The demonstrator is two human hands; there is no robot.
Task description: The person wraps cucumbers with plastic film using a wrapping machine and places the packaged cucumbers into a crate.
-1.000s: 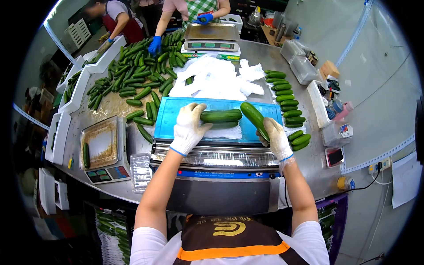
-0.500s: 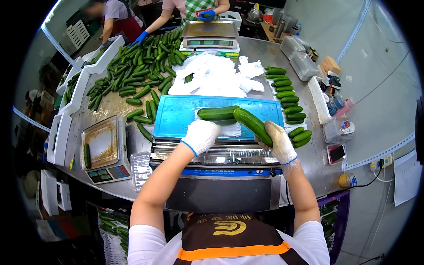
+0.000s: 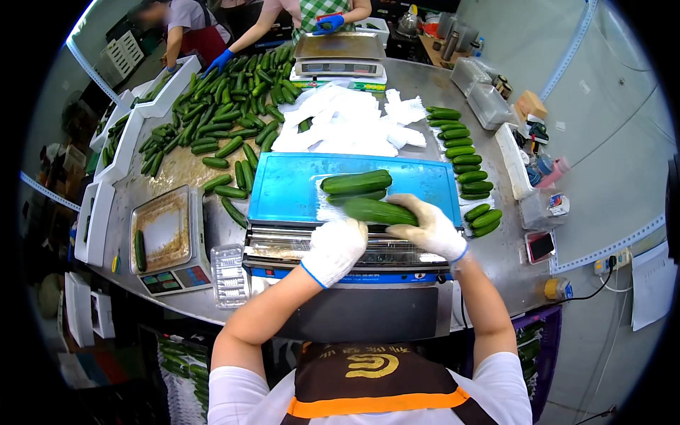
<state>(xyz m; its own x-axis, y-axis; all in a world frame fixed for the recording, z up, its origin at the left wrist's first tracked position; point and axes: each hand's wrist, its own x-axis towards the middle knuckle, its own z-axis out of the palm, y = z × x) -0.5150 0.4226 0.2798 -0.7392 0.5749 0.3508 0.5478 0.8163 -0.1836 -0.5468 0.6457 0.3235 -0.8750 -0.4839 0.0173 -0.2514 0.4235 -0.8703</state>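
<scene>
My right hand (image 3: pixel 431 230), in a white knit glove, grips a long green cucumber (image 3: pixel 379 211) that lies nearly level, its left end slightly blurred. Just below that end is my left hand (image 3: pixel 336 249), gloved too, its fingers curled and partly hidden; its thumb side meets the cucumber's underside. Behind the held one, two cucumbers (image 3: pixel 356 183) lie on a white foam net (image 3: pixel 327 210). The net rests on the blue plate (image 3: pixel 283 188) of a film wrapping machine (image 3: pixel 340 275).
A cucumber pile (image 3: pixel 227 106) covers the left table. White foam nets (image 3: pixel 340 120) lie behind the plate, with a cucumber row (image 3: pixel 464 152) to the right. A scale (image 3: pixel 166 237) holds one cucumber. Across the table, a person's blue-gloved hand (image 3: pixel 219 62) touches the pile beside another scale (image 3: pixel 338 53).
My right hand has swung its cucumber from steeply slanted to nearly level, lower and nearer me. My left hand has moved right and down, from the net's edge to the cucumber's left end.
</scene>
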